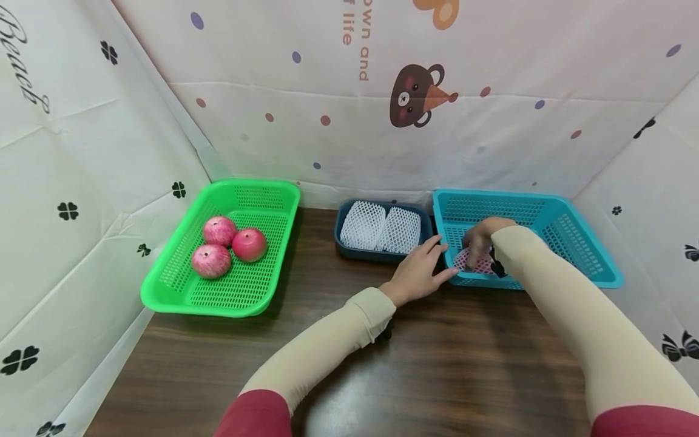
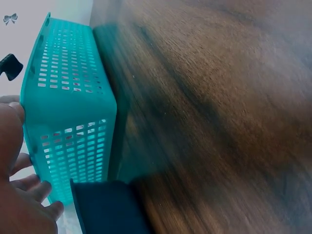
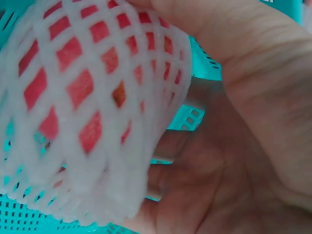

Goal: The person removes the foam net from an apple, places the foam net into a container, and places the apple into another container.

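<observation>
Inside the blue basket [image 1: 592, 267] my right hand [image 1: 479, 238] grips a red apple in a white foam net sleeve [image 1: 474, 262]. The right wrist view shows the sleeve [image 3: 87, 97] close up, with red skin through its mesh and the fingers [image 3: 170, 146] curved round its far side. My left hand [image 1: 419, 270] rests with spread, fairly straight fingers on the basket's left rim. In the left wrist view these fingers [image 2: 36, 185] touch the rim near the corner of the basket [image 2: 68, 102].
On the left a green basket [image 1: 235, 306] holds three red apples [image 1: 212, 261]. A dark blue tray [image 1: 355, 253] with white foam net sleeves [image 1: 403, 230] stands between the two baskets, right beside the blue one. A brown wooden table [image 1: 382, 376] lies beneath, with printed cloth behind.
</observation>
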A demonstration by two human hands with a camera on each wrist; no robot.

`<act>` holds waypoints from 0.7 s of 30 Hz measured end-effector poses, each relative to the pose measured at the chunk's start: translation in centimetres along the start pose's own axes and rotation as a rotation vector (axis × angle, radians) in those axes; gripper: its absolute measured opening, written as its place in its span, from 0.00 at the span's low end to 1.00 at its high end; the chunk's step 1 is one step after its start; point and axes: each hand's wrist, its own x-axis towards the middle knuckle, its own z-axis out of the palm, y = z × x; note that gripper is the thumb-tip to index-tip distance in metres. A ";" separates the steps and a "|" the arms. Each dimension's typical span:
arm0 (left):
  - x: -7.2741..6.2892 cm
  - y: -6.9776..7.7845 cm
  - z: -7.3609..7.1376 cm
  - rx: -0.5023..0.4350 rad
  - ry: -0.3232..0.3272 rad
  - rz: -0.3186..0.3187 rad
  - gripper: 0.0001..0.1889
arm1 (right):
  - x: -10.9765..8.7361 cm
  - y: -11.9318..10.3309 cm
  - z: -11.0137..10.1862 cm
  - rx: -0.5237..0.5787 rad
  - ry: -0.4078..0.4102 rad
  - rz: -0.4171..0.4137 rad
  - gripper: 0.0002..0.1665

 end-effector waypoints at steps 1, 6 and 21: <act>0.0 0.0 0.0 0.001 -0.004 0.003 0.33 | 0.0 0.1 0.1 0.010 0.005 0.001 0.57; 0.1 -0.3 -0.4 -0.011 -0.028 0.016 0.33 | -0.1 0.6 0.5 0.062 0.029 -0.003 0.61; 0.1 -1.2 -0.9 -0.048 0.000 0.073 0.32 | -0.8 1.9 1.2 0.210 0.123 -0.117 0.63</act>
